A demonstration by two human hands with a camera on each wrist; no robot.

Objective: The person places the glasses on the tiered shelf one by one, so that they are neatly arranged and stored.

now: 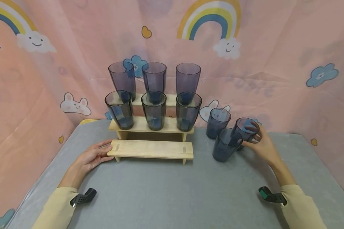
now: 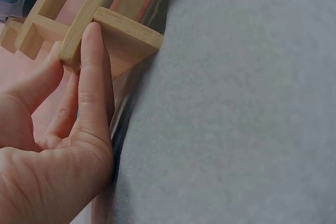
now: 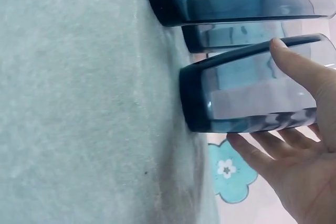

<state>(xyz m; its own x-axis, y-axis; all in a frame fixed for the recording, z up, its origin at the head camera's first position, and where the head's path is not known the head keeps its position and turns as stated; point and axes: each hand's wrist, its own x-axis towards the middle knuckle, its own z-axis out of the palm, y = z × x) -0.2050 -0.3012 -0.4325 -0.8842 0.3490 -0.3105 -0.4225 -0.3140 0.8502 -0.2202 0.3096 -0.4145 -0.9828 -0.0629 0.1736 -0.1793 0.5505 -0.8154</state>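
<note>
A three-step wooden stand [image 1: 150,149] sits on the table, its lowest step bare. My left hand [image 1: 93,155] pinches the left end of that step; in the left wrist view the thumb and index finger [image 2: 92,77] lie on opposite faces of the board. At the right, my right hand [image 1: 265,148] grips a blue-tinted glass tumbler [image 3: 252,95], thumb on one side and fingers on the other. This tumbler looks upright, its base close to the cloth. Two more tumblers stand beside it, one in front [image 1: 224,148] and one to the left [image 1: 218,124].
Three tumblers stand on the middle step, including a left one [image 1: 121,113], and three on the top step, including a right one [image 1: 188,76]. Grey cloth [image 1: 160,194] covers the table. A pink patterned curtain [image 1: 269,41] hangs close behind.
</note>
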